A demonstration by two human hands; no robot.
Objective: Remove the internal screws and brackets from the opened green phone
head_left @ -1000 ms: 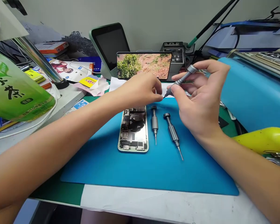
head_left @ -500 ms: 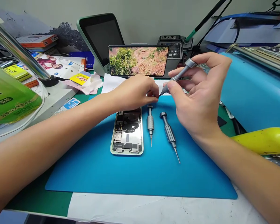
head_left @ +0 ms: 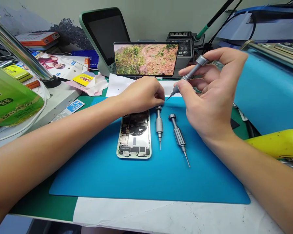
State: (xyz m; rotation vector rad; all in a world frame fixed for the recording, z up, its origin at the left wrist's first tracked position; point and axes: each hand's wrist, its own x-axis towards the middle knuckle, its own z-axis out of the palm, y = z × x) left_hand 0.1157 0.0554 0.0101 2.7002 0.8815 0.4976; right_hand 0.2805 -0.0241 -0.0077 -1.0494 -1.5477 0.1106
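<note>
My right hand (head_left: 212,87) holds a grey precision screwdriver (head_left: 189,74) at a slant, its thin tip pointing down and left above the mat. My left hand (head_left: 146,92) is over the upper end of an opened phone (head_left: 134,146), fingers curled together; what they hold, if anything, is hidden. Inside the phone body, the board and lower parts show, while its top lies behind that hand. A second screwdriver (head_left: 159,125) with a knurled grip lies beside the phone, its cap just under my left fingertips. Further right lies a third screwdriver (head_left: 179,135) with a ribbed grip.
A blue mat (head_left: 146,182) covers the green bench. At the back, a phone playing a video (head_left: 146,60) stands before a tablet-like device (head_left: 104,35) and a black station (head_left: 185,45). Left are a green pouch (head_left: 12,94) and a metal post (head_left: 26,52); right, a yellow handle (head_left: 275,144).
The screwdriver tip in my right hand has drawn a little away from my left fingers, up and to the right. The view has shifted slightly.
</note>
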